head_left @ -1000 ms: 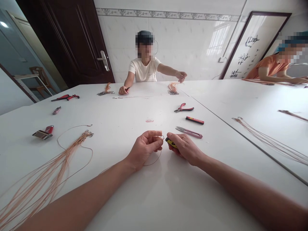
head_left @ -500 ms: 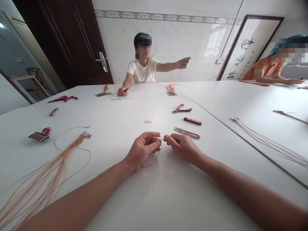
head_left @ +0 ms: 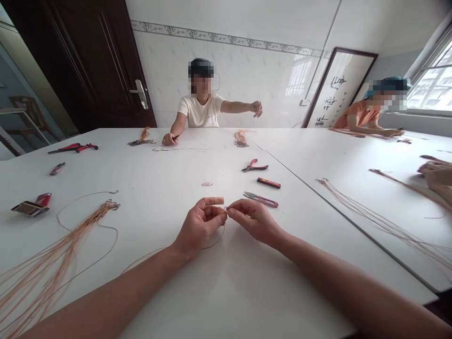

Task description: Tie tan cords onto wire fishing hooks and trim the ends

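My left hand [head_left: 199,225] rests on the white table [head_left: 219,282], its fingers curled and pinching the hooked end of a thin brown wire [head_left: 215,241]. The wire loops back under that hand and trails toward my left forearm. My right hand [head_left: 252,219] meets it fingertip to fingertip and pinches the same wire end. Pink thread snips [head_left: 261,199] lie just beyond my right hand.
A bundle of copper-coloured wires [head_left: 52,263] fans out at the left, with a small red and silver tool [head_left: 30,206] beyond it. Red pliers [head_left: 254,166] and a black and red stick [head_left: 269,182] lie ahead. A person across the table stretches one arm sideways; two more people work at the right.
The yellow and black object that showed in my right hand a second ago is out of sight. My right fingertips have closed onto the wire end. The view has swung to the right.
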Demonstrator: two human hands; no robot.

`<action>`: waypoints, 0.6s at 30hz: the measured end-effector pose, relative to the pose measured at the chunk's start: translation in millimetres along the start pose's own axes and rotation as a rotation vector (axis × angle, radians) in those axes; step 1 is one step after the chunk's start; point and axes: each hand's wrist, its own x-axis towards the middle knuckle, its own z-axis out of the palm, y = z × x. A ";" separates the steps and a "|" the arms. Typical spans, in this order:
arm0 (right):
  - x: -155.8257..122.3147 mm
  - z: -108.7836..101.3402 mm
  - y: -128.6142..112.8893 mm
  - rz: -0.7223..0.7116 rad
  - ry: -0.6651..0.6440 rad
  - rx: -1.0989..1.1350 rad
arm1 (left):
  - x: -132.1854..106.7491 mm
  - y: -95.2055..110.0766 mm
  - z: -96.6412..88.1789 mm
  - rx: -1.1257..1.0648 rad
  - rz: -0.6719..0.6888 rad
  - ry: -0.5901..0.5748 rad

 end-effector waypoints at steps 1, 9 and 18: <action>-0.9 1.5 -0.6 0.030 -0.009 0.059 | -1.0 -0.4 0.9 0.024 0.025 -0.010; -0.3 3.4 0.2 0.037 0.123 0.249 | -6.6 5.1 2.6 0.312 0.157 0.005; 1.3 -53.8 -39.0 -0.200 0.605 0.763 | -14.0 -1.2 -0.3 0.585 0.418 -0.117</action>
